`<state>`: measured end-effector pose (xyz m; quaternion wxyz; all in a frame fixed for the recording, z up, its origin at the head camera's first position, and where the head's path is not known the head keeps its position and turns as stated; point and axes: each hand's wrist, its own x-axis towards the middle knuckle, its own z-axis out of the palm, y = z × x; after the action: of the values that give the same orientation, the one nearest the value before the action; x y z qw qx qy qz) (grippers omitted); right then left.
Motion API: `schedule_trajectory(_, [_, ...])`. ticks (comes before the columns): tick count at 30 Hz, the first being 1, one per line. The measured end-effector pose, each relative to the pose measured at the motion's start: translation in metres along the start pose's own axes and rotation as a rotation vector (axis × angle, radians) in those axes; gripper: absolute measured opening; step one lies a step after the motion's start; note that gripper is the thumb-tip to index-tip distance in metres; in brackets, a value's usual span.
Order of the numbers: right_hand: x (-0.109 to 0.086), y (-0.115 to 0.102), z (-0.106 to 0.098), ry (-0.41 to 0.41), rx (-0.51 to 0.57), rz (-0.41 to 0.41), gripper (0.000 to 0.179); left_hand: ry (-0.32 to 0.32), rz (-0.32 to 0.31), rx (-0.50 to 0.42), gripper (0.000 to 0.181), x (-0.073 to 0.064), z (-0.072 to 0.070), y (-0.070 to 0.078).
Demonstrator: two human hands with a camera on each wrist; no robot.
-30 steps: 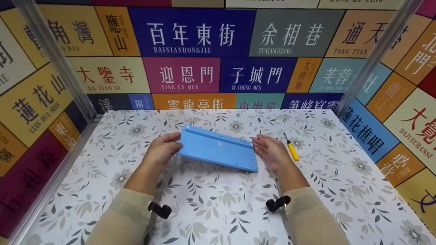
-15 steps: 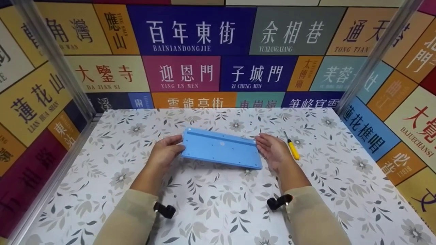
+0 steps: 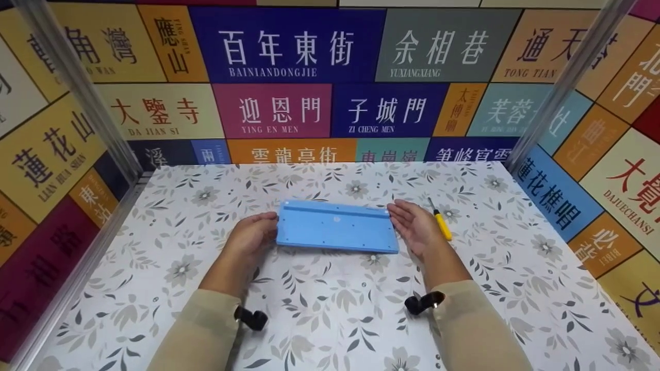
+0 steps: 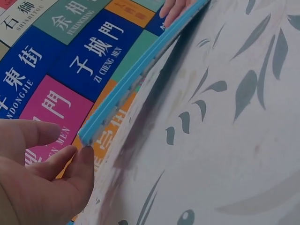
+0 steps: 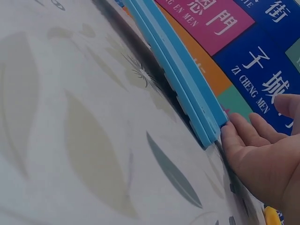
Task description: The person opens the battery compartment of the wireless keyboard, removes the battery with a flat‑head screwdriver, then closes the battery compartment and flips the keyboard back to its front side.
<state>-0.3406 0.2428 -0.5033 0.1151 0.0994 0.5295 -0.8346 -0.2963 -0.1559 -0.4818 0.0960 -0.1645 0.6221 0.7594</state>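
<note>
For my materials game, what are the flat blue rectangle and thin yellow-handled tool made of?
Flat blue rectangular panel: probably satin plastic, given its even colour and ridged edge. Thin yellow-handled tool: handle likely smooth plastic, evenly bright; slim greyish shaft perhaps metal.

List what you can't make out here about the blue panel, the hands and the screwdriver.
- Blue panel: far side, hidden in the head view by the panel itself.
- Dark dots: head view, too small to tell screws from holes.
- Screwdriver: tip shape, too small in the head view.
- Right hand: left wrist view, mostly cut off by the top edge.
</note>
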Motion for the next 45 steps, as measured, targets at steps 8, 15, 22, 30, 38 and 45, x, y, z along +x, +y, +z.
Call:
schedule_trajectory(8, [0.001,0.000,-0.004,-0.013,0.013,0.000,0.057,-0.034,-0.034,-0.005,0.049,0.001,-0.004,-0.005])
schedule_trajectory(15, [0.002,0.000,-0.002,-0.012,0.003,0.000,0.058,-0.047,-0.080,0.006,0.049,0.000,-0.006,-0.007])
schedule_trajectory(22, [0.001,0.002,-0.003,-0.040,-0.020,-0.016,0.059,-0.051,-0.050,0.068,0.049,0.000,-0.007,-0.009])
schedule_trajectory(30, [-0.001,0.002,-0.003,-0.020,-0.005,-0.005,0.058,-0.049,-0.057,0.153,0.049,-0.002,-0.008,-0.007])
schedule_trajectory(38, [0.000,0.002,-0.003,-0.020,0.001,0.001,0.058,-0.033,-0.015,0.155,0.047,-0.001,-0.008,-0.009])
schedule_trajectory(45, [0.002,0.001,-0.004,-0.008,0.011,-0.001,0.057,-0.023,0.005,0.107,0.048,0.002,-0.007,-0.013])
